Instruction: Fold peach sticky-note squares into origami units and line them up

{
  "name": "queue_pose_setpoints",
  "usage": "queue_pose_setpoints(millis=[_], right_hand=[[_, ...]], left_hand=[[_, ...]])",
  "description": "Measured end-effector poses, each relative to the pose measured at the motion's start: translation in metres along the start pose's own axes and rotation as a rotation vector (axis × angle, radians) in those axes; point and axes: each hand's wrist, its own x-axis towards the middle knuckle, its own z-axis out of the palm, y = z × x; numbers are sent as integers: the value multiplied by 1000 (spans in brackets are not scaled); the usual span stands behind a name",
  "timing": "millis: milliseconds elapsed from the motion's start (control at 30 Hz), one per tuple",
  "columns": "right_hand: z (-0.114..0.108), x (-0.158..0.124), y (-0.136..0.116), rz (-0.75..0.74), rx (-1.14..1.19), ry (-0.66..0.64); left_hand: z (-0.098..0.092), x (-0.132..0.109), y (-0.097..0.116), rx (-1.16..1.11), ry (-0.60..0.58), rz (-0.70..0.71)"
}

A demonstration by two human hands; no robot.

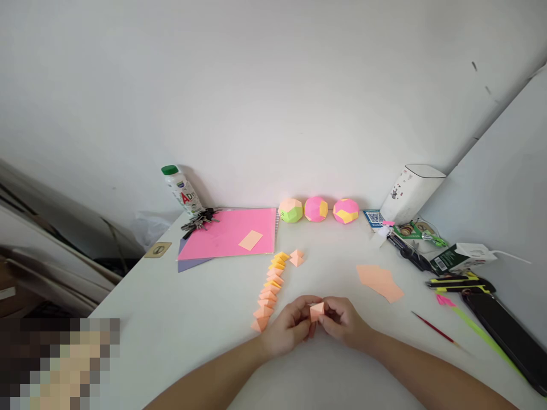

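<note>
My left hand (288, 327) and my right hand (344, 322) meet low in the middle of the white table (179, 319). Both pinch one small folded orange paper piece (317, 311) between their fingertips. Just left of my left hand runs a row of several folded orange and yellow paper units (269, 290). Two more folded orange units (296, 257) lie beyond the row. Flat orange paper sheets (380, 282) lie to the right of my right hand.
Three paper balls (316, 209) stand by the wall. A pink paper pad (231, 233) with an orange slip, keys (199, 221) and a bottle (182, 191) sit back left. A white box (410, 191), cutters (459, 282), thin sticks (436, 330) and a dark device (508, 336) crowd the right side.
</note>
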Motion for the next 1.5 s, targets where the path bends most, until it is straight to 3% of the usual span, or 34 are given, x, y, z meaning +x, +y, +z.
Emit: queue_pose_setpoints(millis=[333,800,1200,1500], right_hand=[[-3,1,2,48,56,-10],[-2,1,3,42,23,-1],[0,0,-4,-43,56,-118],[-1,-1,0,-22,27,-62]], left_hand=[[4,1,6,-43,95,-37],[3,1,8,-68,105,-40],[6,4,11,-7,102,-120],[4,3,9,-76,108,-77]])
